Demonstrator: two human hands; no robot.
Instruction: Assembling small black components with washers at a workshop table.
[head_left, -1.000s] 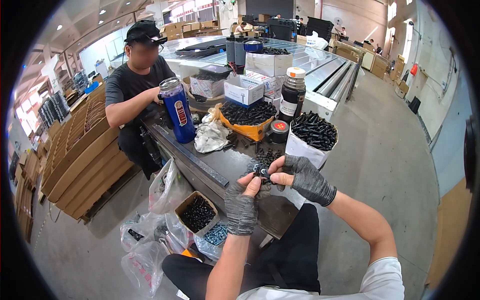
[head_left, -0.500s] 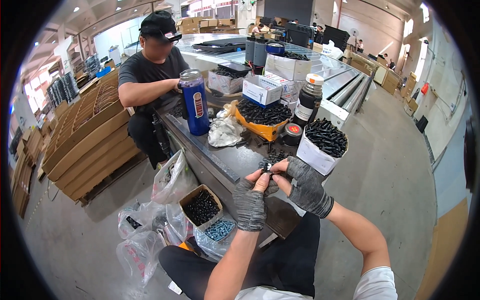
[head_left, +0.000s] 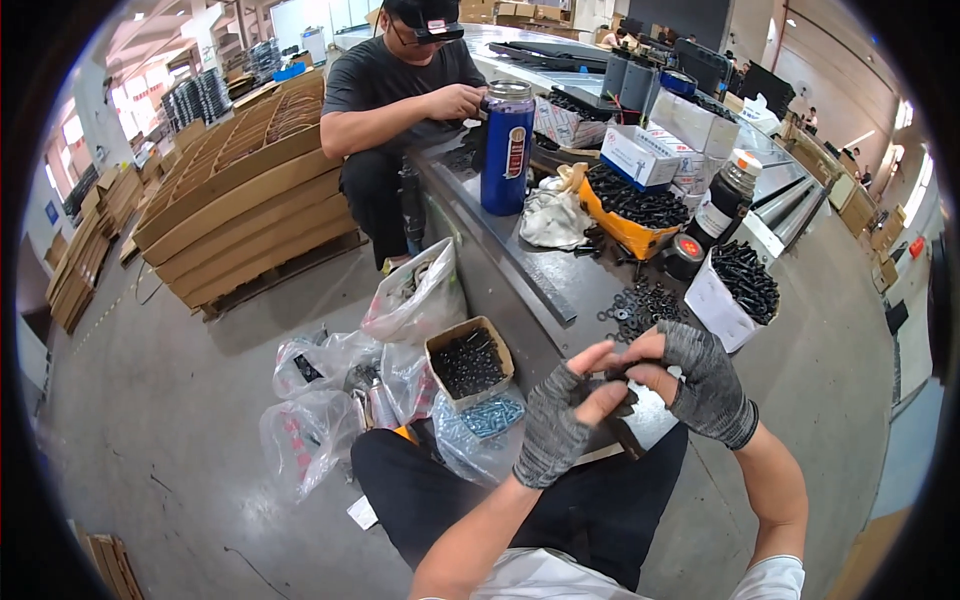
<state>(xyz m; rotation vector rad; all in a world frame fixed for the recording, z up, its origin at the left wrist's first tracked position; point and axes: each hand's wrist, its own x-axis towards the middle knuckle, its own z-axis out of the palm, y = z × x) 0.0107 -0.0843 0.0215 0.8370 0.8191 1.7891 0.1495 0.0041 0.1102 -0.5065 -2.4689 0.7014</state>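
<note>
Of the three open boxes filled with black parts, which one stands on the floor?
The small brown cardboard box, down among plastic bags beside the bench. The orange box and the white box both stand on the bench top.

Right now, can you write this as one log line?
left hand: pinching small dark part | right hand: touching same part | washers: on table | white box of bolts: beside

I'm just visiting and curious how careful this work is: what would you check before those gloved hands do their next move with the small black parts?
1. Both hands gloved: left hand, right hand: ok.
2. Small part pinched between the fingertips: cannot tell, too small.
3. Loose black washers lie close on the table: ok.
4. White box of black bolts upright: ok.
5. Co-worker's hands stay apart, by the blue bottle: ok.
</note>
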